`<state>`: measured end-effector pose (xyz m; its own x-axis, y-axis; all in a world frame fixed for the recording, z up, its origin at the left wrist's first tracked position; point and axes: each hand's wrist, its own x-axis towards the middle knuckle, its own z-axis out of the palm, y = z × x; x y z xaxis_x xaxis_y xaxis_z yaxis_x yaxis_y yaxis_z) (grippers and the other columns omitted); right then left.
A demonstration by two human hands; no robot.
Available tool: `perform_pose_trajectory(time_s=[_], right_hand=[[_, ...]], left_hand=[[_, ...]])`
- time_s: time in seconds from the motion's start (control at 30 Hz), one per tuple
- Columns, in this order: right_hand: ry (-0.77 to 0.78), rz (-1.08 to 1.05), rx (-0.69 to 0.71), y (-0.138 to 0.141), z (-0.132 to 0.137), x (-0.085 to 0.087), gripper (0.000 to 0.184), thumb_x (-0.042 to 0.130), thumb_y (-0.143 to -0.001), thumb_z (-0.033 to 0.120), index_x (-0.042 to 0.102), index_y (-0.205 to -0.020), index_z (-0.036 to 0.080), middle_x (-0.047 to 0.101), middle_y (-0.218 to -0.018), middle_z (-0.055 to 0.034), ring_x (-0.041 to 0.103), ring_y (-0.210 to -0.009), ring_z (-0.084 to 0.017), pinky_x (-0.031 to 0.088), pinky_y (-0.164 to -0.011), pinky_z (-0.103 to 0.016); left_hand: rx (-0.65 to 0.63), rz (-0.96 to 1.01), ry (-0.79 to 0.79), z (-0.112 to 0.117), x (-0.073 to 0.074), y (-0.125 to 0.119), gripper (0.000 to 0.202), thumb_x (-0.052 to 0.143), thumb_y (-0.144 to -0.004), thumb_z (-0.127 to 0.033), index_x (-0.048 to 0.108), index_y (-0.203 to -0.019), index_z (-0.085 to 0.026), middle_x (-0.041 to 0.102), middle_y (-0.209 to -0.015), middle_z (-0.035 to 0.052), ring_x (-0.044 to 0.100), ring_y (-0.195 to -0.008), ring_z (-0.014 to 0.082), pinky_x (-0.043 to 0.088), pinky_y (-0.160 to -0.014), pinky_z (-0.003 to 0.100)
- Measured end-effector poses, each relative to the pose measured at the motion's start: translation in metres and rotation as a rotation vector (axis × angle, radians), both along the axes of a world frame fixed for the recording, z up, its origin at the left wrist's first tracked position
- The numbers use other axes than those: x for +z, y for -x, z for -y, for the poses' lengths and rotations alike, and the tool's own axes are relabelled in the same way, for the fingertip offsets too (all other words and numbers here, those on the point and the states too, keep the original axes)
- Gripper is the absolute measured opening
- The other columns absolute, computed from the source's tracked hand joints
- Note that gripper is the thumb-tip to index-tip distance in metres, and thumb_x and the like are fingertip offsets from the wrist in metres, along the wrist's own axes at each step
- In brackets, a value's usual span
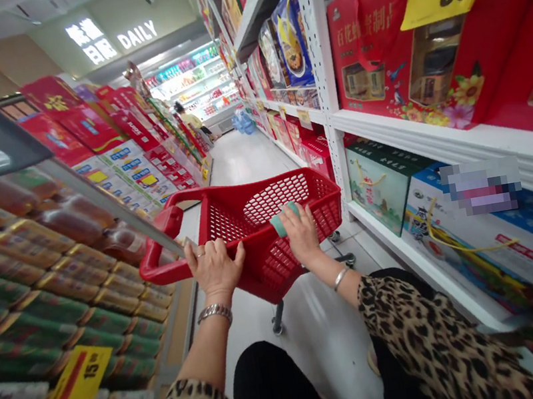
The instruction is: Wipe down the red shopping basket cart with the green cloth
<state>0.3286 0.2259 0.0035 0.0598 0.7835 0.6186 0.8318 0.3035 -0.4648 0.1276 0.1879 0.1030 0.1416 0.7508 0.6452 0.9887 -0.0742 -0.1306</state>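
A red plastic shopping cart [266, 233] with mesh sides stands on small wheels in front of me. My left hand [216, 265] is closed over its near rim, close to the looped red end at the left. A grey metal bar [110, 207] slopes down from the upper left and meets the cart beside that hand. My right hand [300, 231] presses a small green cloth [284, 219] against the cart's rim, fingers over it. Part of the cloth is hidden under the fingers. The basket's visible inside shows only red mesh.
White shelves [385, 116] with red gift boxes [386, 59] and a blue-white box [493, 224] run along the right. Stacked cans [57, 280] and red cartons [134, 129] line the left. Down the aisle [234, 157] are a blue bundle [243, 122] and a person [190, 120].
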Motion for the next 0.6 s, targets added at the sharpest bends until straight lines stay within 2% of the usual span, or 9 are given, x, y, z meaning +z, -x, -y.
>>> perform_pose_trajectory(time_s=[0.1, 0.2, 0.3, 0.43, 0.5, 0.6], right_hand=[[0.056, 0.028, 0.050, 0.021, 0.007, 0.009, 0.044, 0.044, -0.102, 0.010, 0.064, -0.138, 0.023, 0.053, -0.156, -0.0105, 0.039, -0.149, -0.031, 0.019, -0.126, -0.064], [0.031, 0.051, 0.107, 0.034, 0.013, 0.012, 0.042, 0.041, -0.103, 0.012, 0.065, -0.136, 0.023, 0.056, -0.153, -0.0098, 0.043, -0.146, -0.032, 0.023, -0.125, -0.064], [0.007, 0.079, 0.197, 0.039, 0.016, 0.011, 0.044, 0.041, -0.102, 0.011, 0.065, -0.137, 0.025, 0.056, -0.153, -0.0088, 0.043, -0.146, -0.030, 0.024, -0.125, -0.062], [0.064, 0.087, 0.267, 0.044, 0.013, 0.012, 0.051, 0.037, -0.101, 0.006, 0.063, -0.140, 0.026, 0.056, -0.153, -0.0081, 0.042, -0.146, -0.025, 0.025, -0.126, -0.057], [0.101, 0.073, 0.289, 0.050, 0.010, 0.013, 0.049, 0.036, -0.103, 0.007, 0.062, -0.140, 0.027, 0.058, -0.150, -0.0079, 0.046, -0.142, -0.024, 0.030, -0.124, -0.056], [0.121, 0.065, 0.321, 0.063, 0.010, 0.014, 0.033, 0.054, -0.104, 0.027, 0.061, -0.136, 0.024, 0.059, -0.144, -0.0099, 0.058, -0.128, -0.026, 0.047, -0.110, -0.053]], left_hand=[[0.011, 0.009, -0.003, 0.008, 0.002, 0.013, 0.035, 0.050, -0.086, -0.056, 0.059, -0.074, -0.024, 0.062, -0.077, 0.0102, 0.059, -0.091, 0.0343, 0.023, -0.117, 0.057], [0.063, -0.008, -0.006, 0.020, 0.003, 0.027, 0.036, 0.050, -0.086, -0.056, 0.059, -0.074, -0.024, 0.061, -0.076, 0.0112, 0.059, -0.089, 0.0346, 0.025, -0.116, 0.056], [0.130, -0.054, -0.013, 0.034, 0.003, 0.038, 0.041, 0.046, -0.088, -0.059, 0.059, -0.074, -0.023, 0.062, -0.076, 0.0125, 0.059, -0.088, 0.0345, 0.027, -0.116, 0.054], [0.182, -0.055, -0.027, 0.051, 0.000, 0.042, 0.044, 0.043, -0.091, -0.059, 0.060, -0.075, -0.022, 0.062, -0.077, 0.0129, 0.059, -0.090, 0.0345, 0.026, -0.116, 0.054], [0.189, 0.009, -0.034, 0.060, -0.001, 0.041, 0.042, 0.044, -0.091, -0.058, 0.061, -0.076, -0.022, 0.062, -0.078, 0.0128, 0.059, -0.092, 0.0344, 0.026, -0.116, 0.054], [0.175, 0.113, -0.034, 0.075, -0.002, 0.038, 0.038, 0.046, -0.091, -0.055, 0.060, -0.076, -0.022, 0.061, -0.078, 0.0124, 0.059, -0.093, 0.0344, 0.027, -0.117, 0.055]])
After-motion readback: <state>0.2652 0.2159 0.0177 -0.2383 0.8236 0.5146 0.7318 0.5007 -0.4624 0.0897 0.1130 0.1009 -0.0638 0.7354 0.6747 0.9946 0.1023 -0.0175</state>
